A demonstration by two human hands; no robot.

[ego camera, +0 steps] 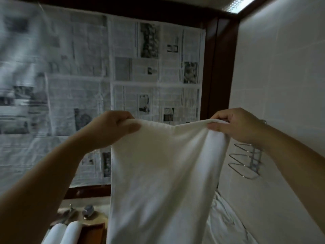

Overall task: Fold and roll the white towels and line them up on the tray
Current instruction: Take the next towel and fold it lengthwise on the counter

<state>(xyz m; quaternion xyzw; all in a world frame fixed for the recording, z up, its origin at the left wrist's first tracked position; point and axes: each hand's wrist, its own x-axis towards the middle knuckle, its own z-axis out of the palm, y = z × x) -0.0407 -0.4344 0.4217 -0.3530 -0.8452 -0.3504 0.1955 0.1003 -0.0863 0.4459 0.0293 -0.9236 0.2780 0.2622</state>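
a window covered with taped sheets of grey newspaper (123, 71) fills the background, framed in dark wood, with a pale tiled wall (281, 85) to its right carrying a bent chrome wire rack (246, 161). in front of the newspaper a plain white terry towel (158, 173) is held up in the air, hanging lengthwise from its top edge, its lower part running out of view. the left hand (109, 127) is raised at the towel's upper left corner, fingers curled and thumb pressed against them so the hem is pinched; the right hand (235, 124) is held level with it at the upper right corner, fingertips pressed together on a bunched fold of cloth. both forearms are extended upward and forward, wrists roughly level. below and left of the towel, two rolled white towels (65, 233) are seen side by side on a brown wooden tray (95, 231); below and right of it a heap of loose white cloth (226, 222) lies against the wall. the step in hand is judged to be straightening before folding. it would be done well if the top edge were drawn taut, the bunched right corner spread flat, and the corners kept level so the halves meet squarely.
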